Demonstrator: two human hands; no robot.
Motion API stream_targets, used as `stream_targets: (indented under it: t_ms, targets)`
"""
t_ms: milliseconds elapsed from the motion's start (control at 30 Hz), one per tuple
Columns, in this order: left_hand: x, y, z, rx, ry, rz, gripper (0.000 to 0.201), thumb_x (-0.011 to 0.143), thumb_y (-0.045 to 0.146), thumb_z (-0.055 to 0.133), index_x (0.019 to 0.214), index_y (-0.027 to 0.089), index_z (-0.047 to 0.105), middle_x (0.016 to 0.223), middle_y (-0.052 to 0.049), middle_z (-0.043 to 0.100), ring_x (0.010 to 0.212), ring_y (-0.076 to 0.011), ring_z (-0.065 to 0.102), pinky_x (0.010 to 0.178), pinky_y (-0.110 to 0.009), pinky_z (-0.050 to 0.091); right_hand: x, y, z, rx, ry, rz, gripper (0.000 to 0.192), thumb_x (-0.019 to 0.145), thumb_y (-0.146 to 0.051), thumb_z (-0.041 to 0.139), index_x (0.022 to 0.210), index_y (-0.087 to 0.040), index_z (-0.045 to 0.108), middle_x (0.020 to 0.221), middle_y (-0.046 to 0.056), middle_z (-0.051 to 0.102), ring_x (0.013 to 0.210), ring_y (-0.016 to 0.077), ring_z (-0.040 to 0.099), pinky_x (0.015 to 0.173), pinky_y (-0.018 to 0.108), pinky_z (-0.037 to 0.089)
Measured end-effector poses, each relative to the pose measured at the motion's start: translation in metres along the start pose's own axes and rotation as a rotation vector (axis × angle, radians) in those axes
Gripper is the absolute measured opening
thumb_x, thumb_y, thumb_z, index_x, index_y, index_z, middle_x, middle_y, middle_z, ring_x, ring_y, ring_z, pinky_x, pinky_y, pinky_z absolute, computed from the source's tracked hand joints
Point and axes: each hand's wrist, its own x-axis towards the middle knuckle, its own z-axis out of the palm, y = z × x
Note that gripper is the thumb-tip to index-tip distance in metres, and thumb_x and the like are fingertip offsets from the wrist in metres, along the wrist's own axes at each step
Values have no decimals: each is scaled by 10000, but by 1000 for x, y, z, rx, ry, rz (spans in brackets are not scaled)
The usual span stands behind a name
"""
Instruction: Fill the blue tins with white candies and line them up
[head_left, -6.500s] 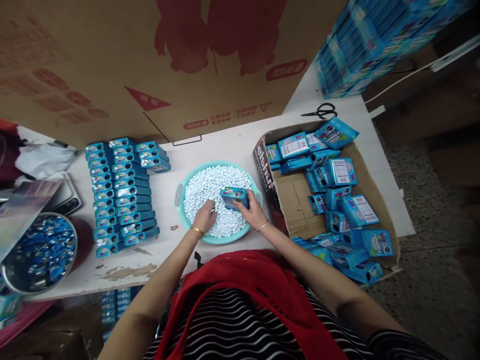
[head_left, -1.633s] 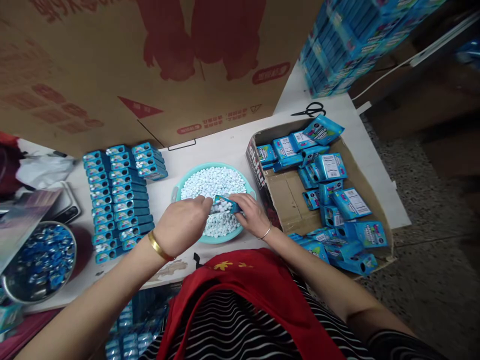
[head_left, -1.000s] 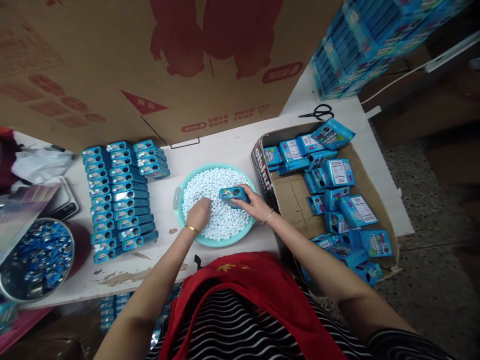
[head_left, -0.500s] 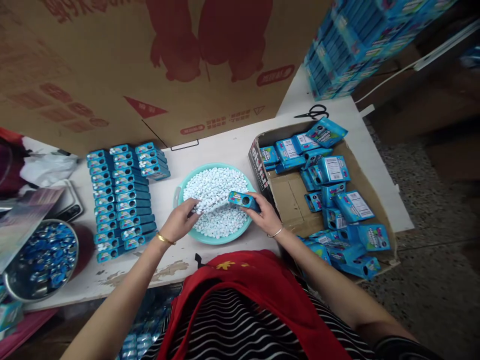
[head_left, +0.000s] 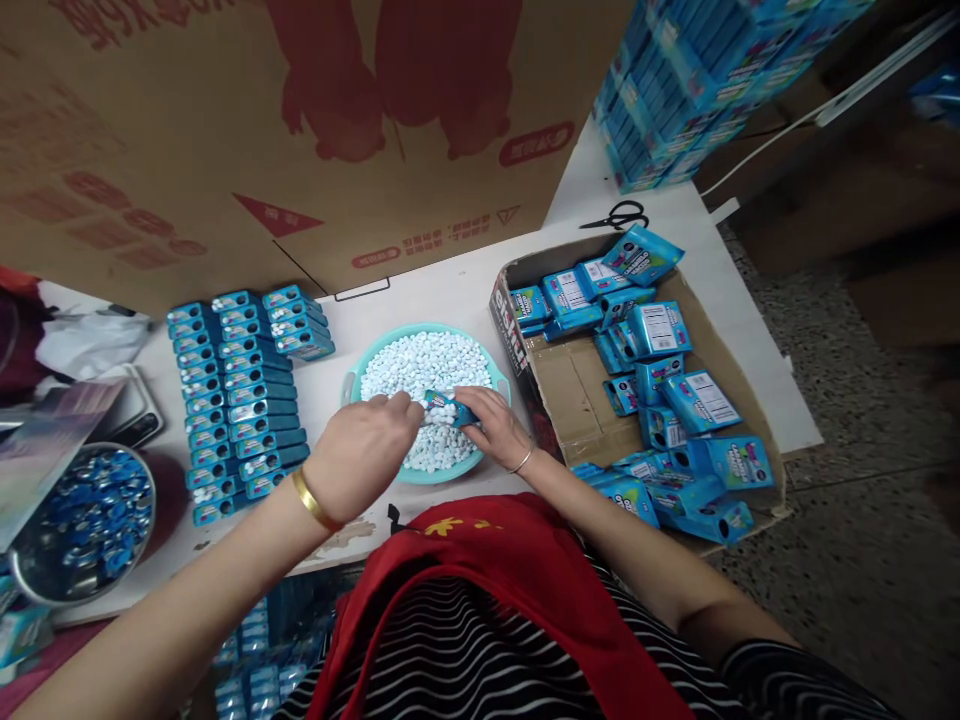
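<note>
While the right hand [head_left: 495, 424] holds a blue box [head_left: 444, 400] over white pellets [head_left: 424, 360], the left hand [head_left: 367, 448] curls alongside; its load hidden.

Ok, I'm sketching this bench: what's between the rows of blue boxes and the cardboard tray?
The head view shows a teal basin of white pieces, plus the left hand, and the right hand holding a blue box.
</note>
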Motion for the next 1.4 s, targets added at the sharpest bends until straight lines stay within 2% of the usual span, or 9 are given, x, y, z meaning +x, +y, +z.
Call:
stream_targets:
  t_ms: [100, 200, 367, 500, 600, 700, 867, 1100, 1400]
  targets:
    - [-6, 6, -8, 74, 19, 28, 285, 878, 71, 338, 847, 187, 596, 795, -85, 586, 714, -217, 568, 637, -350, 465, -1, 1, 1, 4, 13, 2, 461, 838, -145, 499, 1291, -230, 476, 1263, 117, 586, 1201, 264, 527, 995, 507, 449]
    - [-16, -17, 4, 52, 63, 4, 217, 903, 159, 384, 920, 198, 597, 841, -82, 596, 776, -231, 576, 664, -354, 466, -1, 4, -2, 25, 33, -16, 471, 838, -135, 481, 1300, -229, 468, 1275, 120, 576, 1211, 261, 522, 1005, 507, 446]
    - [-17, -75, 90, -65, -40, -267, 154, 879, 213, 437, 929, 182, 580, 900, -95, 613, 794, -236, 602, 638, -331, 456, -4, 10, -11, 119, 75, 48, 437, 864, -199, 525, 1294, -246, 461, 1249, 111, 582, 1187, 245, 539, 1010, 476, 456]
    - [17, -75, 168, -287, -47, -323, 149, 837, 147, 452, 931, 160, 567, 968, -132, 618, 877, -262, 608, 714, -365, 472, -4, 13, -12, 144, 146, 170, 388, 867, -310, 592, 1234, -236, 488, 1189, 110, 601, 1138, 254, 565, 998, 462, 458]
    - [44, -60, 199, -359, 21, -306, 218, 838, 115, 419, 1001, 167, 554, 1037, -140, 605, 951, -261, 597, 792, -377, 471, -5, 14, -9, 141, 189, 255, 367, 864, -366, 605, 1188, -231, 501, 1135, 97, 609, 1067, 242, 589, 953, 429, 480]
    - [52, -56, 207, -441, 72, -271, 270, 826, 118, 438, 1071, 184, 530, 1063, -112, 603, 986, -237, 591, 852, -359, 469, -5, 14, -7, 181, 246, 314, 368, 859, -384, 614, 1167, -217, 505, 1087, 85, 611, 1018, 227, 598, 922, 398, 491]
    - [30, -68, 183, -575, 137, -192, 241, 879, 253, 460, 1101, 172, 506, 1039, -76, 606, 908, -184, 589, 834, -317, 478, -5, 10, -14, 204, 302, 332, 374, 853, -370, 624, 1172, -217, 501, 1100, 85, 600, 1022, 224, 591, 928, 393, 487]
    - [-1, -66, 99, -590, 218, 2, 234, 919, 289, 449, 1115, 181, 519, 989, -65, 611, 851, -165, 584, 772, -301, 471, -3, 9, -23, 55, 178, 166, 359, 876, -267, 568, 1226, -229, 499, 1138, 106, 578, 1082, 252, 562, 954, 434, 478]
    - [8, -18, 8, 42, -117, 7, 197, 922, 186, 392, 1036, 140, 547, 975, -106, 637, 845, -229, 633, 687, -338, 496, 0, 1, -4, -28, 54, -8, 473, 849, -130, 494, 1310, -223, 444, 1180, 117, 571, 1117, 266, 540, 967, 481, 472]
